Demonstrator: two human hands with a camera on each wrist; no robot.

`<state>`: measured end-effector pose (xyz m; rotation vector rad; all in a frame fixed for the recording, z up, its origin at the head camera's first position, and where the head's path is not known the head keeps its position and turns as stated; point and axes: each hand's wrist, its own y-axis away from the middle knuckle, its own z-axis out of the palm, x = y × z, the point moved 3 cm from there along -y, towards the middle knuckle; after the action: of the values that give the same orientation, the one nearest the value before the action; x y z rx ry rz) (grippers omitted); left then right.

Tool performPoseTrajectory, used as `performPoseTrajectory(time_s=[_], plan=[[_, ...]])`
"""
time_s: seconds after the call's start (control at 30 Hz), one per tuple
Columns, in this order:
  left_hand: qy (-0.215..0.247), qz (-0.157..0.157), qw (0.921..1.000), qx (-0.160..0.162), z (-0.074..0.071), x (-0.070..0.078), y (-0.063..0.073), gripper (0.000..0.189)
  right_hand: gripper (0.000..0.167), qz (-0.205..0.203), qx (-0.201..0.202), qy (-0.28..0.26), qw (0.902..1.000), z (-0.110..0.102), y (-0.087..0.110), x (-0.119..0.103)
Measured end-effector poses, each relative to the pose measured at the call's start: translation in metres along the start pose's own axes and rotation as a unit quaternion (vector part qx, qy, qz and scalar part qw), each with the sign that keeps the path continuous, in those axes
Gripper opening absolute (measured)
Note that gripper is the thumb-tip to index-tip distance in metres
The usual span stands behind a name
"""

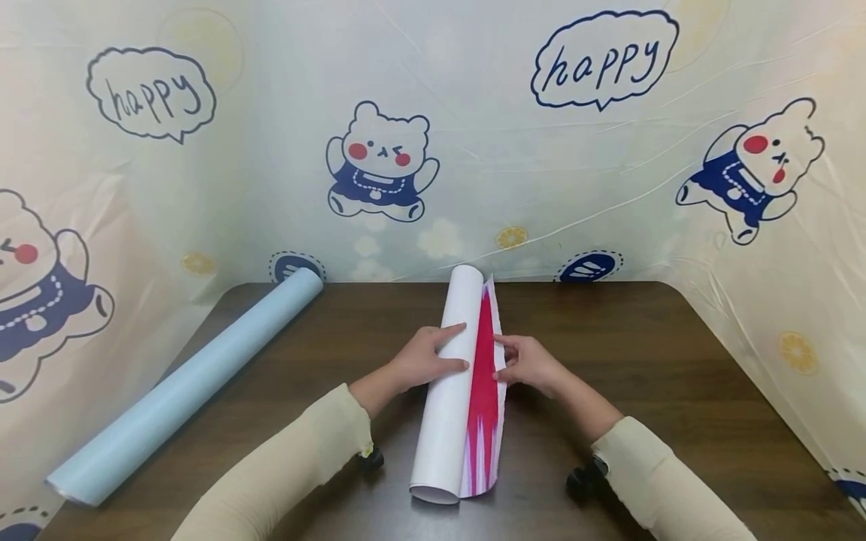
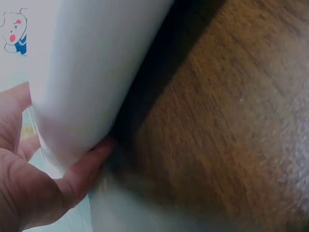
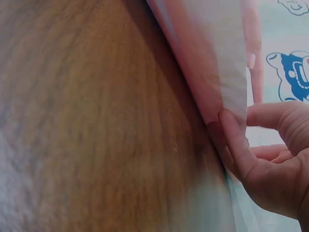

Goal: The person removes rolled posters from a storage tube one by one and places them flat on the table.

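A white paper roll lies lengthwise on the table, its near end hollow. Along its right side a loose flap is unrolled, printed in red and pink with a pale margin. My left hand grips the roll near its middle, fingers over the top and a digit tucked low against its side in the left wrist view. Opposite it, my right hand pinches the flap's outer edge. From the right wrist view, the flap stands up off the wood, with a digit pressed on its back.
A long light-blue roll lies diagonally on the left side of the dark wooden table. A patterned curtain with bears rises behind the table and on both sides. Dark wrist devices hang below the sleeves.
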<state>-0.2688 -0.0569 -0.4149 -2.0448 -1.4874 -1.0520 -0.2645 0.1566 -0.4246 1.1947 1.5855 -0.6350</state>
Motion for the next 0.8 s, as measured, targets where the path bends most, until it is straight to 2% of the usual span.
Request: performPoseTrajectory(time_s=[0.1, 0.2, 0.3, 0.43, 0.57, 0.67, 0.73, 0.8], plan=[[-0.051, 0.002, 0.9987, 0.004, -0.001, 0.006, 0.001, 0.068, 0.074, 0.003, -0.001, 0.006, 1.0000, -0.002, -0.001, 0.002], [-0.135, 0.039, 0.9900, 0.005, -0.004, 0.014, 0.001, 0.059, 0.071, 0.006, 0.009, 0.016, 0.9998, -0.004, -0.001, 0.002], [-0.219, 0.106, 0.9699, -0.012, -0.008, 0.024, 0.003, 0.050, 0.071, 0.009, 0.011, 0.032, 0.9994, -0.008, 0.001, -0.001], [-0.294, 0.208, 0.9307, -0.062, -0.012, 0.033, 0.006, 0.033, 0.072, 0.013, 0.010, 0.043, 0.9989, -0.015, 0.004, -0.004], [-0.346, 0.255, 0.8982, -0.093, -0.013, 0.036, 0.009, 0.026, 0.075, 0.010, 0.003, 0.030, 0.9995, -0.020, 0.007, -0.005], [-0.375, 0.264, 0.8832, -0.097, -0.012, 0.034, 0.011, 0.029, 0.076, 0.005, -0.004, 0.021, 0.9997, -0.024, 0.009, -0.003], [-0.389, 0.266, 0.8761, -0.101, -0.011, 0.032, 0.011, 0.031, 0.075, 0.002, -0.010, 0.020, 0.9997, -0.027, 0.010, -0.001], [-0.394, 0.253, 0.8777, -0.102, -0.012, 0.030, 0.011, 0.032, 0.074, 0.003, -0.012, 0.019, 0.9997, -0.030, 0.011, 0.002]])
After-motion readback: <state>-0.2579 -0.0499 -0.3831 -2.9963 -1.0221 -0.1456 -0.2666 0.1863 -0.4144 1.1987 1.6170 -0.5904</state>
